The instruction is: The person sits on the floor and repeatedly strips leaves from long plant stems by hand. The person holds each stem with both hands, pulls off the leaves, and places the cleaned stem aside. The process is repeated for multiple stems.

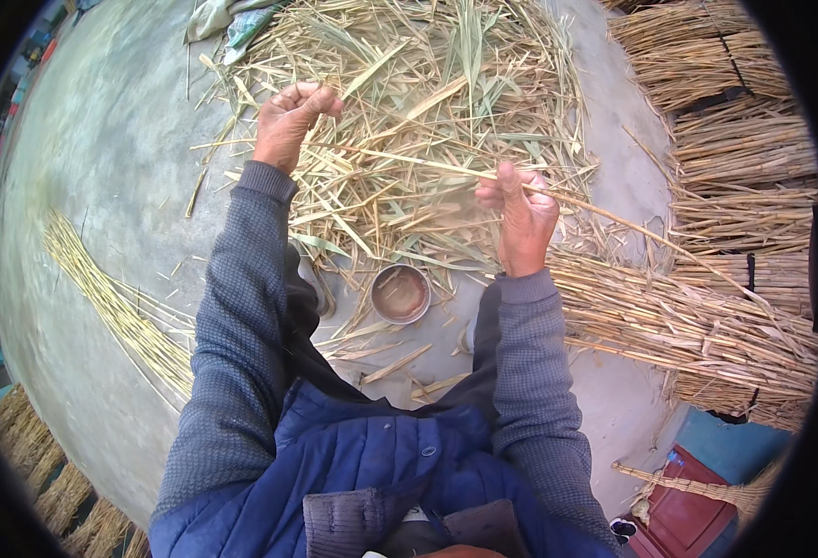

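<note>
Left hand: the left hand (288, 121) was raised over the heap and closed in a loose fist around the near end of a long, thin, pale-yellow reed stalk (428, 167).
Right hand: the right hand (521, 209) was pinched on the same stalk further along; the fingertips were blurred, so the exact grip could not be told.
Stalk: it was stretched between both hands, its far end trailing toward the person's right over the bundles.
Heap: a loose pile of stripped green-yellow leaves and husks (409, 84) was spread beneath the hands.
Bowl: a small round brown metal bowl (401, 293) was set on the grey concrete floor (102, 139) near the knees.
Bundles: tied sheaves of dry tan reeds (697, 325) were stacked at the right.
Risk: the thin stalk could be snapped if it were pulled too taut, and the fingers could be cut by sharp leaf edges slid through them.
</note>
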`<action>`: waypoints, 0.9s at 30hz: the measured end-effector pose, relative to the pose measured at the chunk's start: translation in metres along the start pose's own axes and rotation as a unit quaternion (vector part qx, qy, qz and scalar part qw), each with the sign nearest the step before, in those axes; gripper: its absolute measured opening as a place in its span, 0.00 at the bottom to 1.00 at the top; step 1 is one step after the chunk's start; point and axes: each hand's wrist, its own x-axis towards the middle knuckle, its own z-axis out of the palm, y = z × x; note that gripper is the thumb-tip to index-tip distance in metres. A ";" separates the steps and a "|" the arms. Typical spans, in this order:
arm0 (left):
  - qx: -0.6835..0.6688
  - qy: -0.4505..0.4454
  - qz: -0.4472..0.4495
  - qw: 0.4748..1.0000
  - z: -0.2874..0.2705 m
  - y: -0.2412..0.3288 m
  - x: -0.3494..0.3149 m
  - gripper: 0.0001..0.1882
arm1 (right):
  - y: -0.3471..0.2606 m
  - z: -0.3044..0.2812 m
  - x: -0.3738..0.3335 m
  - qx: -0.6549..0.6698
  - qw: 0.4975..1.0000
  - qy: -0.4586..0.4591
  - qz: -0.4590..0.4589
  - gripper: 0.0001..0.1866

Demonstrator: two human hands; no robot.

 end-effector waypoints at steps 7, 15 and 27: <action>0.522 -0.091 0.323 0.784 0.037 -0.002 -0.021 0.19 | 0.005 0.008 0.000 0.029 0.999 0.001 0.038 0.19; 0.557 -0.148 0.341 0.743 0.044 -0.021 -0.018 0.07 | 0.003 -0.003 0.002 0.028 0.999 -0.016 0.044 0.17; 0.365 -0.263 0.094 0.888 0.041 -0.010 -0.021 0.13 | 0.000 -0.016 0.006 0.059 0.998 -0.022 0.004 0.12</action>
